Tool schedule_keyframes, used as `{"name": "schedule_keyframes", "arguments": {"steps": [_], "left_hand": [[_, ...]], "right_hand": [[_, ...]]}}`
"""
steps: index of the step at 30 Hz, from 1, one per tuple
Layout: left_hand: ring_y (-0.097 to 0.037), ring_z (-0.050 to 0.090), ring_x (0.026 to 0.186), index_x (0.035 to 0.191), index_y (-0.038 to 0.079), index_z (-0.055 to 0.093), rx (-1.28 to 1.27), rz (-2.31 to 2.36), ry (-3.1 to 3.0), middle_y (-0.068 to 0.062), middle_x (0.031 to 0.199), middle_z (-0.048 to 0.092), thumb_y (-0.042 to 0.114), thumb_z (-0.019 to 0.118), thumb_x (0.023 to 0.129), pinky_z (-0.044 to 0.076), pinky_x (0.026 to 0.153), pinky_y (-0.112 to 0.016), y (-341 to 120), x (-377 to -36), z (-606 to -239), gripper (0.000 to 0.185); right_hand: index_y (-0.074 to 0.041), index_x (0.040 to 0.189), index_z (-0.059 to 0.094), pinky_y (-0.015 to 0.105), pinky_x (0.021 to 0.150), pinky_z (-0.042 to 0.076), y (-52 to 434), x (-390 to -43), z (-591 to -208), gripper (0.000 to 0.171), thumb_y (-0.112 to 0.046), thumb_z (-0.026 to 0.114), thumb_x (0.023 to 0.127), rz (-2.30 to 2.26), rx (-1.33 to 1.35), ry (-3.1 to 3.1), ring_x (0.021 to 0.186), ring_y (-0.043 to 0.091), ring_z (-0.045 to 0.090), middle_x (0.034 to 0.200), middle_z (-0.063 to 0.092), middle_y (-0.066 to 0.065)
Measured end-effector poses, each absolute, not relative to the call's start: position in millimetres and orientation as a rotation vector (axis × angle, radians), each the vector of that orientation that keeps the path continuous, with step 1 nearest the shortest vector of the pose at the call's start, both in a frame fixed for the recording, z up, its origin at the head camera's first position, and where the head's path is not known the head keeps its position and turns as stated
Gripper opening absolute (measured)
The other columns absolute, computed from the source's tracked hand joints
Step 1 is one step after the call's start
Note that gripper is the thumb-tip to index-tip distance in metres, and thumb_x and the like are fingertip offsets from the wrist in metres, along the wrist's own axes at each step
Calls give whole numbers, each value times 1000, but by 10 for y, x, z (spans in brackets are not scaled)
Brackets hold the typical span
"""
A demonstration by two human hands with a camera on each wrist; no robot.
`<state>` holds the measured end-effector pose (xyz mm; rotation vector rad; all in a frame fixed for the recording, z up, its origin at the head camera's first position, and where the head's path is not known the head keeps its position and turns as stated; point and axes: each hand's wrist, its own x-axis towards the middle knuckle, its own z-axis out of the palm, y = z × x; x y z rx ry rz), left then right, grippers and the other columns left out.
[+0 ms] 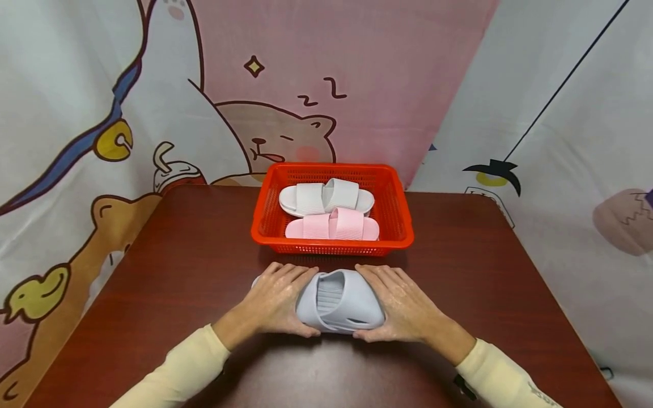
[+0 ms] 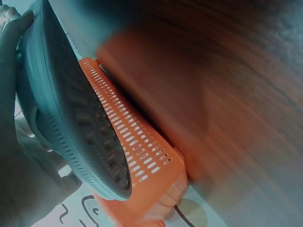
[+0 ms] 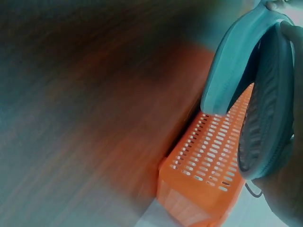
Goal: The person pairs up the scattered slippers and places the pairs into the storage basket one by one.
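A pair of grey slippers (image 1: 357,300) is held between both hands in front of the basket, toe parts facing together in the middle. My left hand (image 1: 278,297) grips the left side, thumb at the near edge and fingers over the far one. From the right, my right hand (image 1: 408,306) grips in the same way round the rounded toe. In the left wrist view a slipper's dark patterned sole (image 2: 90,118) is tilted up off the table. The right wrist view shows one slipper (image 3: 236,61) beside another sole (image 3: 265,104), both raised.
Just beyond the hands stands a red plastic basket (image 1: 333,247). Inside it lie white slippers (image 1: 308,198) at the back and pink slippers (image 1: 316,226) in front. The dark wooden table (image 1: 204,243) meets a cartoon-printed cloth (image 1: 388,85) at its back and sides.
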<state>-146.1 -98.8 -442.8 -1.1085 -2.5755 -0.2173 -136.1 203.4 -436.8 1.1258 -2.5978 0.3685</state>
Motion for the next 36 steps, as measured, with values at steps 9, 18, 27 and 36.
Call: {"name": "schedule_keyframes", "arguments": {"steps": [9,18,27,36], "left_hand": [[-22,61,107,141,9,58,-1095,-219,-2574,-4,121,67,85,72,54,45,88,-40,-1021,-1465,-4449,116],[-20,61,108,141,9,58,-1120,-302,-2539,-2,121,67,85,73,54,46,88,-39,-1028,-1457,-4470,117],[-20,61,108,141,9,58,-1130,-318,-2535,-2,122,67,85,73,53,45,88,-39,-1019,-1450,-4468,118],[-20,61,109,142,9,57,-1130,-305,-2553,-2,123,66,85,73,54,45,89,-38,-1029,-1448,-4497,117]], "right_hand": [[-8,153,40,55,106,38,2172,-1488,-4117,96,-65,72,82,626,1055,-2717,133,23,41,149,43,6],[-6,152,41,58,105,30,2295,-1762,-4023,83,-53,69,90,588,911,-2736,134,33,32,152,37,11],[-2,156,36,62,110,28,2391,-1998,-4072,86,-55,62,93,470,764,-2792,142,39,30,158,35,16],[1,156,34,65,110,29,2531,-2192,-4143,89,-61,54,96,367,627,-2858,143,43,29,158,34,21]]}}
